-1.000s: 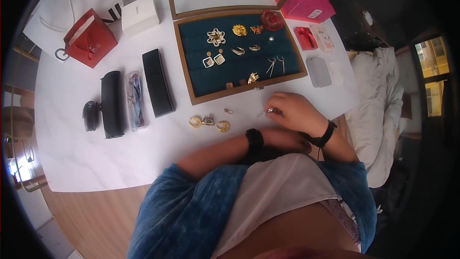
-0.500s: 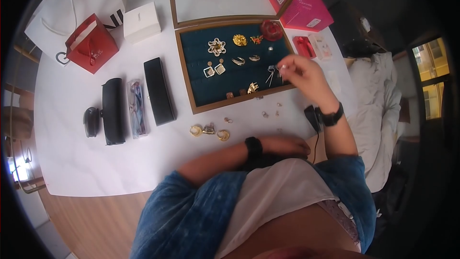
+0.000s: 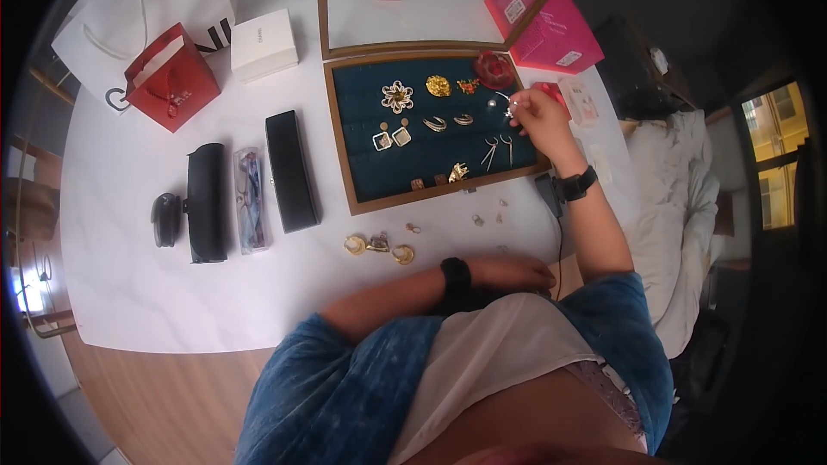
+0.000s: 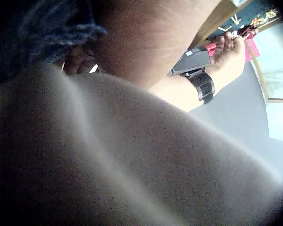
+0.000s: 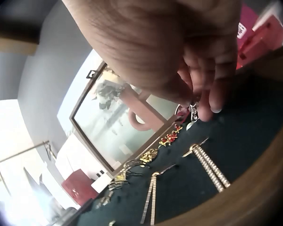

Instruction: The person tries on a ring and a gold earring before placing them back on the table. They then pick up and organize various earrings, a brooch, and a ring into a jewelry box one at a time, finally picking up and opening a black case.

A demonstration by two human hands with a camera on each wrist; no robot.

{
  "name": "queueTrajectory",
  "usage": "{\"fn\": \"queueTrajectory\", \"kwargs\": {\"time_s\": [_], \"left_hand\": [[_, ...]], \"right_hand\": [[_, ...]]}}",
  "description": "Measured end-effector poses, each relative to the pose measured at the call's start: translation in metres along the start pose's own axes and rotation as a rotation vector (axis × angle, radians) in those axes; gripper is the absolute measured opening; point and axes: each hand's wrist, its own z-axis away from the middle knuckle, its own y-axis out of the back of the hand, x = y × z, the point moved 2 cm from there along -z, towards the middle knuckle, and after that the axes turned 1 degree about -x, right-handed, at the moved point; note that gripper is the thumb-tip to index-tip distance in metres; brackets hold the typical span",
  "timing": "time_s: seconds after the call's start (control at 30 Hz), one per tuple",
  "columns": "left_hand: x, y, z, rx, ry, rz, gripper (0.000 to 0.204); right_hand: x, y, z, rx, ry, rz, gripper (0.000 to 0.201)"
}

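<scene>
My right hand (image 3: 544, 125) is over the right side of a wooden jewellery box (image 3: 346, 164) lined in dark green, its glass lid raised. Thumb and fingers pinch a small silver earring (image 5: 194, 113), partly hidden by the fingertips, close to the lining. A pearl (image 3: 492, 103) lies just left of it. Nearer the front edge hang two long sparkling drop earrings (image 5: 210, 167). Brooches, including a flower-shaped one (image 3: 397, 97), and other earrings sit further left in the box. My left hand (image 3: 521, 274) rests at the table's near edge, fingers loosely bent, holding nothing visible.
Gold hoop earrings (image 3: 402, 254) and several small pieces lie before the box. Left of it are a long black case (image 3: 291, 174), a clear glasses case (image 3: 250, 202) and another black case (image 3: 207, 204). A pink box (image 3: 551, 26) and red bag (image 3: 172, 82) stand behind.
My right hand has risen from the table before the box, passed over the drop earrings and moved further back with the small earring. The left hand has stayed at the table edge.
</scene>
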Motion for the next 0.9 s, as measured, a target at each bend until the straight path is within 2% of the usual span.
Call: {"fn": "queueTrajectory", "kwargs": {"time_s": [0.1, 0.2, 0.4, 0.5, 0.7, 0.9], "left_hand": [[0.0, -0.001, -0.001, 0.009, 0.013, 0.041, 0.062], [-0.009, -0.002, -0.008, 0.0, 0.004, 0.09, 0.061], [-0.01, -0.001, -0.009, 0.0, 0.022, 0.11, 0.06], [-0.009, -0.001, -0.007, 0.018, 0.027, 0.141, 0.059], [-0.009, -0.002, -0.008, 0.005, 0.018, 0.196, 0.057], [-0.013, -0.004, -0.01, 0.001, 0.01, 0.26, 0.056]], "right_hand": [[0.003, 0.0, 0.004, -0.016, -0.066, 0.057, 0.015], [0.015, 0.0, 0.004, 0.025, 0.02, 0.088, 0.015], [0.001, 0.005, 0.011, 0.027, -0.216, 0.06, 0.021], [-0.006, 0.009, 0.017, 0.038, -0.011, 0.445, 0.029], [-0.028, 0.009, 0.029, -0.051, 0.318, 0.551, 0.046], [-0.03, 0.01, 0.025, -0.046, 0.259, 0.567, 0.039]]}}
